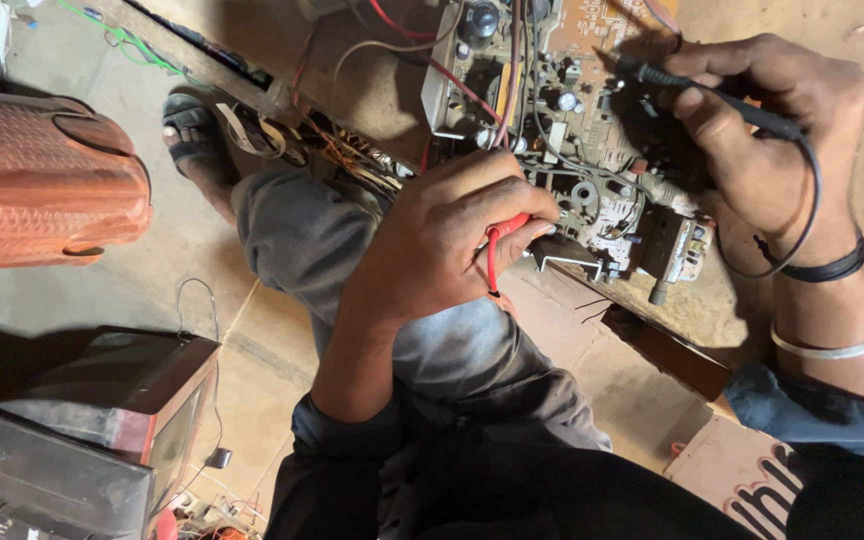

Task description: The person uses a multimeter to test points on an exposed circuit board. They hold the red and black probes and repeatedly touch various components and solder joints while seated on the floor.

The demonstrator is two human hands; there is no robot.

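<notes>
- Circuit board (592,150) of an opened set lies on the floor (252,330) ahead of our knee, crowded with capacitors, coils and loose wires.
- Our left hand (442,240) has its fingers clamped on the red probe (500,240), whose tip is hidden among the parts at the board's near edge.
- Our right hand (762,130) pinches the black probe (712,100), fingers together around its shaft, tip resting near the board's upper right corner.
- We judge a slip the main risk: either tip could bridge two close solder points, since the parts sit tightly packed.
- The black lead (810,200) loops round our right wrist and could tug the tip off its point.
- A small television (112,420) and a ribbed orange plastic chair (42,180) sit well apart on the left.
</notes>
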